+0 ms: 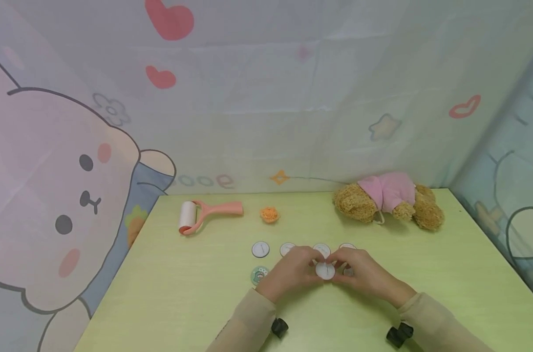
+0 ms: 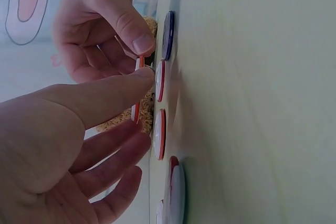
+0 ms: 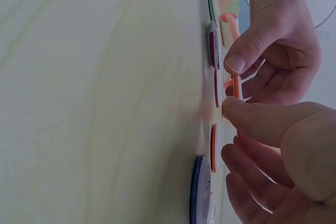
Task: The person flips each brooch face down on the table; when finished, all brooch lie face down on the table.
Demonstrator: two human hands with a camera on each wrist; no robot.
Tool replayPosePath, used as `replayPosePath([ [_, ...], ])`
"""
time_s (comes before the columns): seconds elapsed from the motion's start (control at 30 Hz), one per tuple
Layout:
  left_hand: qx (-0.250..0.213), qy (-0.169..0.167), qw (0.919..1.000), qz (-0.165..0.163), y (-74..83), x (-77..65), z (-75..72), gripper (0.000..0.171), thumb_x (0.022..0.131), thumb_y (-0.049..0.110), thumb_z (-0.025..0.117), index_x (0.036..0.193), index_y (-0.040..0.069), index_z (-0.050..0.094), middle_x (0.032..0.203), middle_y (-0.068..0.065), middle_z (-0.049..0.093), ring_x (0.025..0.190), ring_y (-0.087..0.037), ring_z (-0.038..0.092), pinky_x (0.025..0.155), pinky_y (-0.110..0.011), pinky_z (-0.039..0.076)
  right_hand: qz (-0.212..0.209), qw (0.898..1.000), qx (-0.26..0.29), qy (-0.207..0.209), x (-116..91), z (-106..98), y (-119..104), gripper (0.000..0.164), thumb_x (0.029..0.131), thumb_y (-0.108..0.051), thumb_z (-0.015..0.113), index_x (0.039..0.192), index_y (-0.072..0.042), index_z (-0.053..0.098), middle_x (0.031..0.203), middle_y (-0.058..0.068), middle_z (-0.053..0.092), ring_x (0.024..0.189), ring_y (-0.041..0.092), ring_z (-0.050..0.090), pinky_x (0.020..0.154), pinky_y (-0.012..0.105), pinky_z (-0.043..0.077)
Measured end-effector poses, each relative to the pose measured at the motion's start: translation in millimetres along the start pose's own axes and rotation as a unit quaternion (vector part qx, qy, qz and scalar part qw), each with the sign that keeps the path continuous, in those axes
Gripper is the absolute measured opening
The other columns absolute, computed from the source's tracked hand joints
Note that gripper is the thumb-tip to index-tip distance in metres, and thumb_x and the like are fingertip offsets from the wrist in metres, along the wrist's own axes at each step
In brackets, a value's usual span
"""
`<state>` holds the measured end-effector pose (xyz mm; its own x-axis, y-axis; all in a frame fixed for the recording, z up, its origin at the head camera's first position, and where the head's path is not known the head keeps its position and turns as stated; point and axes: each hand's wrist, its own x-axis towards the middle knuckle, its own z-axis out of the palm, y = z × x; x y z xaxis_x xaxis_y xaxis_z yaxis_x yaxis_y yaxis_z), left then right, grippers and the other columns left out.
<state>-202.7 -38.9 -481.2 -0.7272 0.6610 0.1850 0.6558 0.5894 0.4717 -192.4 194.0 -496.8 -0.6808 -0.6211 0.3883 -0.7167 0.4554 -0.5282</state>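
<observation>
Between both hands is a round pin-back badge (image 1: 325, 270), its white back and pin facing up in the head view. Side on, in the left wrist view, its orange-red rim (image 2: 136, 113) shows. My left hand (image 1: 292, 270) pinches one side with thumb and fingertips; my right hand (image 1: 363, 271) pinches the opposite side. The badge is held up off the table. Behind the hands lie more badges in a row, such as a white-backed one (image 1: 322, 250) and another (image 1: 287, 249) partly covered by the left hand. A dark-rimmed badge (image 3: 199, 192) lies close by the right hand.
At the left of the row sits a white-backed badge (image 1: 260, 249), with a green picture badge (image 1: 259, 275) nearer me. Farther back are a pink-handled roller (image 1: 218, 209), a small orange ball-like thing (image 1: 269, 214) and a plush bear (image 1: 387, 195) in pink clothing.
</observation>
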Motion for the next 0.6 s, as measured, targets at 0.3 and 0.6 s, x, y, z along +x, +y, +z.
replayPosePath([
  [0.3,0.07,-0.01,0.9975,-0.009,4.4,1.6,2.5,0.029,0.079,0.023,0.094,0.101,0.014,0.077,0.092,0.008,0.075,0.076,-0.001,0.058,0.072,-0.013,0.047,0.01,0.999,-0.039,-0.022,2.1,0.4,-1.2,0.028,0.082,-0.011,0.091,0.101,-0.017,0.071,0.098,-0.009,0.069,0.091,0.011,0.066,0.08,0.037,0.057],
  [0.6,0.063,-0.024,0.9975,-0.022,5.7,0.5,4.2,0.032,0.078,0.021,0.093,0.102,0.014,0.074,0.093,0.006,0.074,0.077,-0.005,0.059,0.072,-0.017,0.048,0.013,0.998,-0.04,-0.043,3.4,3.6,-0.4,0.027,0.082,-0.014,0.091,0.101,-0.017,0.071,0.097,-0.01,0.071,0.088,0.01,0.061,0.079,0.031,0.055],
])
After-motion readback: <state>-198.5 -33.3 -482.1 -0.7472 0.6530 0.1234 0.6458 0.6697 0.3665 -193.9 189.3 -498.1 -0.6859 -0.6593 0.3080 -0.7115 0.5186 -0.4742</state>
